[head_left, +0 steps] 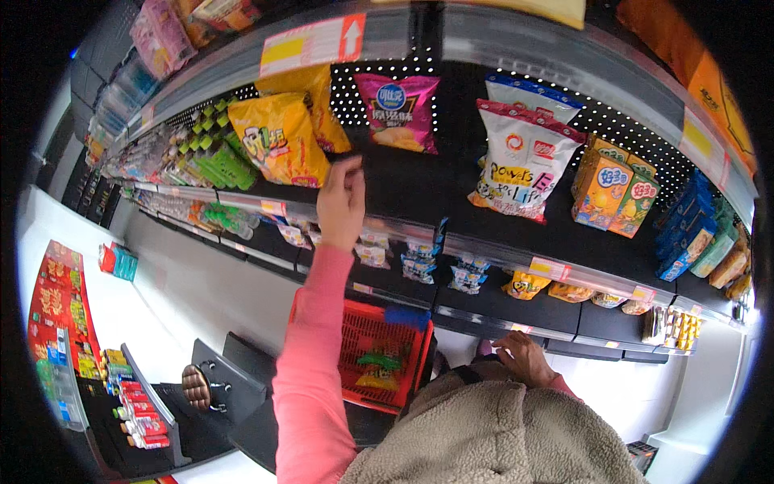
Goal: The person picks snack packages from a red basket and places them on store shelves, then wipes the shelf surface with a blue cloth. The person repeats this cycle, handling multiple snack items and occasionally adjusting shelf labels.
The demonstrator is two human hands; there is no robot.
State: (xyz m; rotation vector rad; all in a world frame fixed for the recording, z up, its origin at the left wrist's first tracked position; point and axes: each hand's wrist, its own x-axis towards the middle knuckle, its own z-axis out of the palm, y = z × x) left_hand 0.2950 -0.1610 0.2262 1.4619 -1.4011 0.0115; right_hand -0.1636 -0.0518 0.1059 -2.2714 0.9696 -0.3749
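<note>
L hand (343, 206) is up at the black shelf (451, 173), fingers bunched narrow & half curled, right by the lower right corner of a puffy, shiny yellow plastic snack bag (278, 137). Can't tell if it's touching the bag or gripping anything tbh. That bag's on the left part of the shelf, leaning on another yellow one behind. R hand (528, 359) is low & near, by the body, fingers loosely bent w/ small gaps; palm's hidden so idk if it's holding smth.

Just right of the yellow bag: a crinkly purple foil pillow bag (397, 111) against perforated black metal backing. Further right, a plump white bag with a dark red top (516, 161), then stiff orange & green cardboard boxes (605, 189). Far left = slim green bottles (218, 161).

Below the L arm: a red slatted plastic basket (359, 327) w/ green and yellow packets inside. Sleeve's smooth pink fabric (314, 363), vest's nubby tan fleece (484, 436).
</note>
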